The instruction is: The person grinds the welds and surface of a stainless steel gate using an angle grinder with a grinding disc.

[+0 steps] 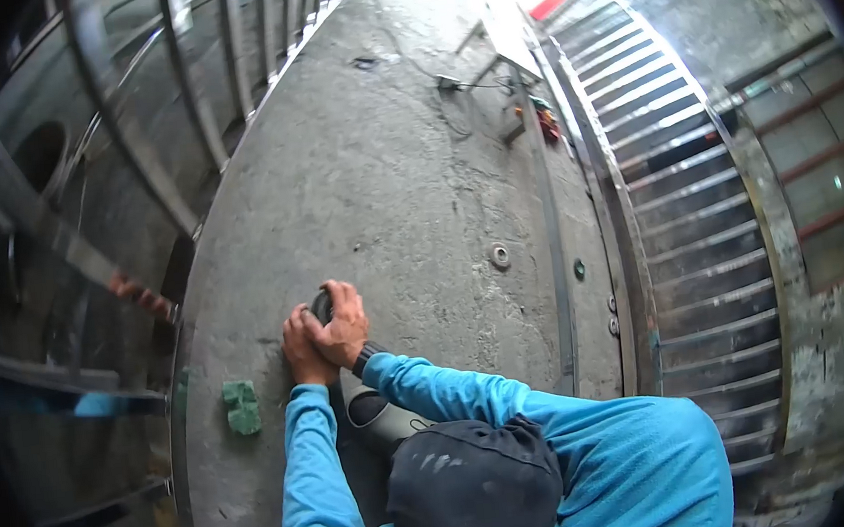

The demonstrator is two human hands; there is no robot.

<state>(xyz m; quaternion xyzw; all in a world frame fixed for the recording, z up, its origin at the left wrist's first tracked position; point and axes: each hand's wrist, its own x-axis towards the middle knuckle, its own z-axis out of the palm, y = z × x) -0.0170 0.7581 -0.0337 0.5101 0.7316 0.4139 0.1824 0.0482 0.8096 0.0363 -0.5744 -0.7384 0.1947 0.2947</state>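
My left hand (306, 346) and my right hand (345, 326) are pressed together above the concrete floor, left of the middle. Their fingers curl round a dark rounded object (321, 306), of which only a small part shows between them. What it is cannot be made out. A dark band (368, 356) circles my right wrist. Just below my hands is a grey shoe (380, 418). Left of my left arm, a green block (241, 408) with an uneven shape lies on the floor.
Metal bars (124, 129) line the left side. A long metal bar (554, 252) lies along the floor, with a small round ring (500, 256) beside it. A slatted metal frame (701, 239) stands right. Cable and a low bench (508, 40) are further ahead.
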